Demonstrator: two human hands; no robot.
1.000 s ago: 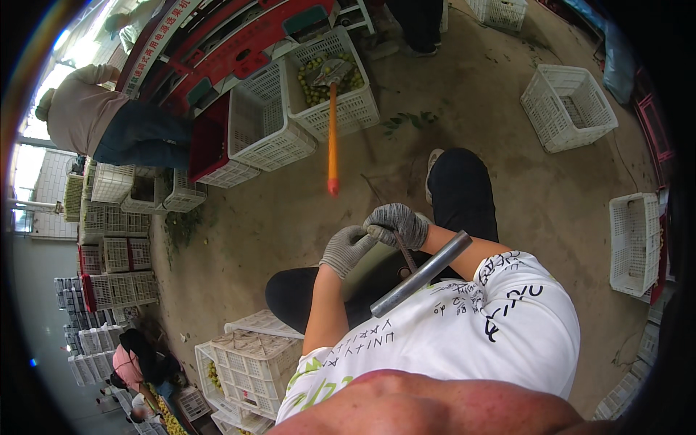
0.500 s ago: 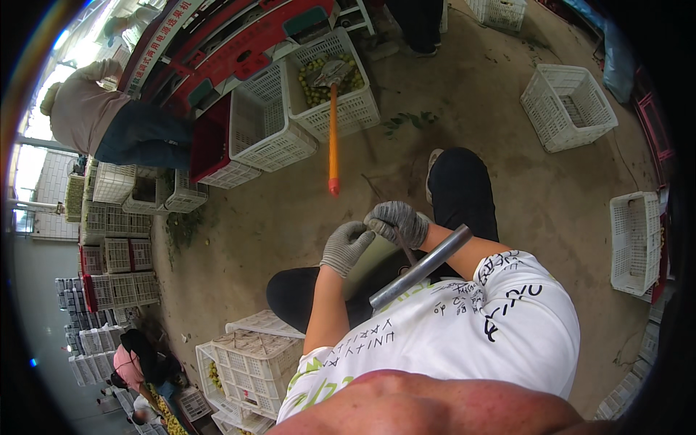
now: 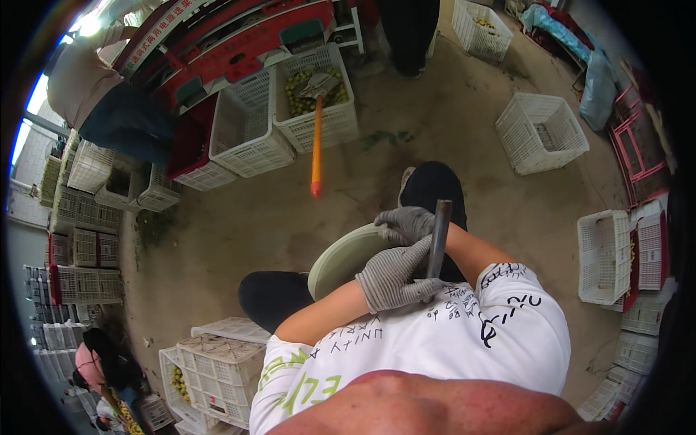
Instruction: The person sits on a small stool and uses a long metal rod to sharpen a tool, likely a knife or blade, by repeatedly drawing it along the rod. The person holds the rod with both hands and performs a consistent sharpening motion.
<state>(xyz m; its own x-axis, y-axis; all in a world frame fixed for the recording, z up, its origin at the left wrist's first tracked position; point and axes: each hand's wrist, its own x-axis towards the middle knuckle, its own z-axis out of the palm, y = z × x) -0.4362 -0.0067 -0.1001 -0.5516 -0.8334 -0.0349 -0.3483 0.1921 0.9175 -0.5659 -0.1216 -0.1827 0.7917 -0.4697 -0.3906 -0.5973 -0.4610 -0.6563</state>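
Observation:
I sit with both hands in grey knit gloves in front of my chest. My left hand (image 3: 391,277) is closed around the lower end of a dark grey metal bar (image 3: 438,230), which stands almost upright. My right hand (image 3: 406,221) sits just left of the bar's top, with its fingers curled on the rim of a pale green round disc (image 3: 346,257). The disc rests tilted over my lap, between my dark trouser legs.
An orange-handled shovel (image 3: 317,138) leans into a white crate of small green-yellow fruit (image 3: 319,109). More white crates (image 3: 540,132) stand around on the dirt floor and beside my left knee (image 3: 221,366). A person bends over at upper left (image 3: 94,94); another stands at the top (image 3: 407,32).
The bar has swung from a slant to nearly upright, and my left hand has taken hold of its lower end. The pale green disc has come into view under my hands.

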